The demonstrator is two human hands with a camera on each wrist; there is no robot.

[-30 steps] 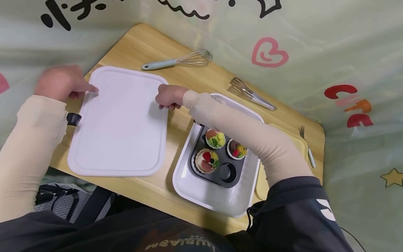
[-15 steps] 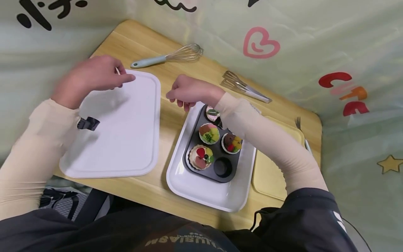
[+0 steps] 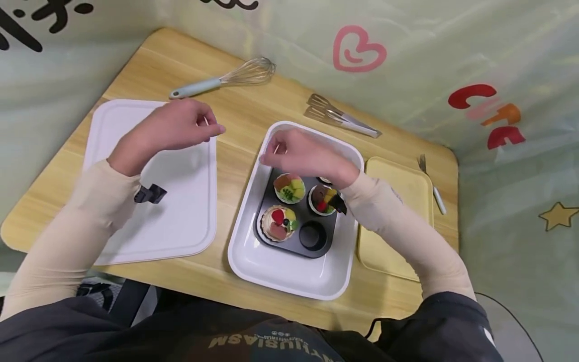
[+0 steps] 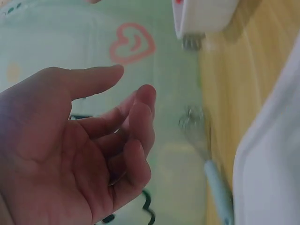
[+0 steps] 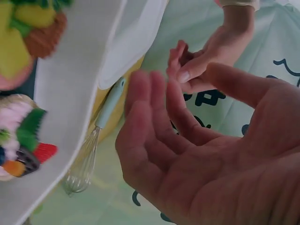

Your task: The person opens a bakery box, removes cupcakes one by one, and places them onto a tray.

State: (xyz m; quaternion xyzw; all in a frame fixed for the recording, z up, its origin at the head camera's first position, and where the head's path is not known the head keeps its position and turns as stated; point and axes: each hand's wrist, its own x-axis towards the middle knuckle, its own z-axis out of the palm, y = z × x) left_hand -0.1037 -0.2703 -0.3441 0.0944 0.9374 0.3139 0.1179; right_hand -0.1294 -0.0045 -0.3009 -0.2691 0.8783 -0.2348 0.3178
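My left hand [image 3: 174, 125] hovers over the upper right of the flat white board [image 3: 181, 211], its fingers loosely bent around nothing, as the left wrist view also shows. Above the far part of the deep white tray [image 3: 289, 281] is my right hand [image 3: 303, 153], relaxed and holding nothing. Inside that tray sits a dark muffin tin [image 3: 296, 246]. Its cups bear fruit-topped tarts, among them a cream tart [image 3: 277, 223], a green-and-yellow one [image 3: 289, 188] and a chocolate one [image 3: 322, 199]. One near cup [image 3: 313, 235] has nothing in it. My right hand hides the tin's far end.
A whisk [image 3: 226, 80] with a pale blue handle lies behind the white board. Metal tongs [image 3: 344, 115] lie at the back edge. To the right are a yellow tray [image 3: 393, 246] and a fork [image 3: 431, 183]. A printed curtain [image 3: 407, 60] hangs behind the table.
Both hands have left the white board's edges and moved right. My left hand has risen over the board; my right hand has come over the deep white tray. The head view has shifted too.
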